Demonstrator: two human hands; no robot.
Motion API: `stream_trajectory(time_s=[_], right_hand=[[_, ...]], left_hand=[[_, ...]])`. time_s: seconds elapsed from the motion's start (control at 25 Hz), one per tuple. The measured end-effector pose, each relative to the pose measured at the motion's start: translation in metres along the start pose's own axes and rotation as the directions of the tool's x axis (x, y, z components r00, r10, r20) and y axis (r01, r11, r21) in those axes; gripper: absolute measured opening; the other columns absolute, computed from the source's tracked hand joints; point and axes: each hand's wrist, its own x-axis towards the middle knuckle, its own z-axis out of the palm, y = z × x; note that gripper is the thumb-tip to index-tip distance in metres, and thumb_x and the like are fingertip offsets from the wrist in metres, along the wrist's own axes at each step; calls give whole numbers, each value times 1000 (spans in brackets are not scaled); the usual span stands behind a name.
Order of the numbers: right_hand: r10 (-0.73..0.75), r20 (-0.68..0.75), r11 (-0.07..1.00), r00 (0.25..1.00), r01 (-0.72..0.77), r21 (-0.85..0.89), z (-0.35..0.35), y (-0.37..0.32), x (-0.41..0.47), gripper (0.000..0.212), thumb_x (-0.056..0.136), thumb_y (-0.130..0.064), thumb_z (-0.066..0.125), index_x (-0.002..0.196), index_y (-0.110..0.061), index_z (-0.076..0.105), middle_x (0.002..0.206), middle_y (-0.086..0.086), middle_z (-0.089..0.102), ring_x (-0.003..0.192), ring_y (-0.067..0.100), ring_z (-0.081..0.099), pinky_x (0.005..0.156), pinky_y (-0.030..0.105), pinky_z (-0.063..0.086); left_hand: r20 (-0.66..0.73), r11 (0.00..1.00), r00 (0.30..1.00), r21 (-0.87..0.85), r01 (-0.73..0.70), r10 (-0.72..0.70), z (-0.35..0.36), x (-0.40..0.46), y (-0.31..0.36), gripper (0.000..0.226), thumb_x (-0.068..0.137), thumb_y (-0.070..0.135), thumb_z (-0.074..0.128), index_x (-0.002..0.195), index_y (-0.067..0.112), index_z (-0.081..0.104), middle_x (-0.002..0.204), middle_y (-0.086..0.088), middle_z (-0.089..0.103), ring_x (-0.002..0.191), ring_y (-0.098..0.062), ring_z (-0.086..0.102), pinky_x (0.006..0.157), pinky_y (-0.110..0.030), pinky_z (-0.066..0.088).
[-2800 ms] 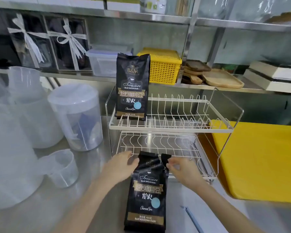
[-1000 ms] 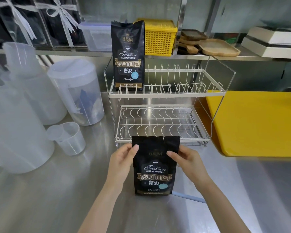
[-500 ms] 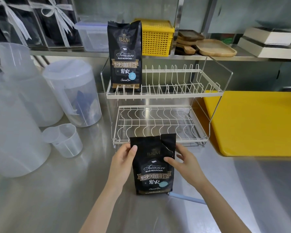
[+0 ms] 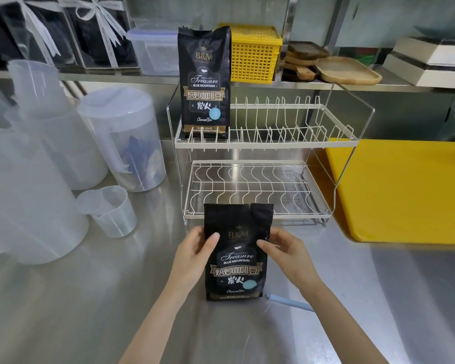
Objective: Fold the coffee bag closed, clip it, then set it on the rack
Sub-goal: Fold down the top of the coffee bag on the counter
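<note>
Coffee bag [image 4: 235, 254] standing upright on steel counter [image 4: 63, 298], just before rack [image 4: 255, 190]. Left hand [image 4: 195, 254] and right hand [image 4: 286, 254] pinching its sides, fingers partly curled. Top unfolded; flatten evenly before folding. Clip [image 4: 290, 302] lying beside base.

Both bare forearms reach forward, the left hand [image 4: 195, 252] and right hand [image 4: 286, 252] facing each other, thumbs pressed inward and fingers curled behind what they grip between them.
</note>
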Motion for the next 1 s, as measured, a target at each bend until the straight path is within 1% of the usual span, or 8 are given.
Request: stream_trajectory(time_s=[0.16,0.28,0.36,0.52,0.64,0.76,0.88,1.0], right_hand=[[8,-26,997,1000,-10,-75,-1,1,-2,19,81,-13,61,73,-30,59,81,0,69,79,12,64,73,23,53],[78,-42,996,996,-75,56,2,2,-4,15,81,-11,60,78,-26,56,72,12,62,74,19,59,70,21,50],[125,-52,986,991,-118,121,1,3,-3,17,81,-12,60,82,-25,49,72,16,61,70,21,58,64,17,49],[56,-111,998,992,-59,-21,4,4,-4,16,78,-16,64,73,-27,53,79,26,67,86,39,62,79,45,52],[-36,-136,987,990,14,-159,7,4,-7,24,78,-17,64,71,-39,56,78,7,68,76,19,62,68,20,52],[-87,-83,954,993,59,-295,7,5,-12,23,79,-18,64,98,-30,63,86,-8,58,74,-2,54,60,-4,39],[-133,-75,909,988,92,-406,4,10,-14,33,79,-18,64,112,-19,61,89,-5,53,73,-6,50,62,-8,35],[-180,-73,876,981,127,-465,1,10,-12,25,77,-19,65,103,-19,67,81,-5,51,69,-2,50,64,-2,39]], left_hand=[[-7,992,999,119,36,-35,-1,-4,-7,12,86,22,54,86,12,59,88,1,70,85,-13,65,71,-18,51],[-94,977,996,209,29,-10,2,-1,-9,23,86,24,53,83,1,54,85,-14,69,82,-26,65,76,-38,50],[-122,976,993,216,32,-6,5,1,-9,20,86,25,53,83,5,53,81,-11,68,77,-21,62,71,-20,47],[-193,977,981,206,53,-12,8,1,-10,18,85,25,54,92,17,40,69,-5,64,59,-7,53,56,-5,37],[-219,968,973,250,-17,73,10,-3,-11,13,85,21,54,85,24,42,62,-1,56,52,0,50,57,-5,38],[-163,948,980,312,-62,117,7,-6,-12,19,85,21,54,75,37,49,73,13,59,68,8,55,63,-1,39],[12,927,996,366,-88,89,2,-10,-14,18,83,21,58,94,35,57,93,19,59,84,0,57,71,-4,41],[45,853,987,498,-156,154,-3,-8,-17,17,81,19,62,97,22,63,89,19,53,84,-7,50,74,-5,37]])
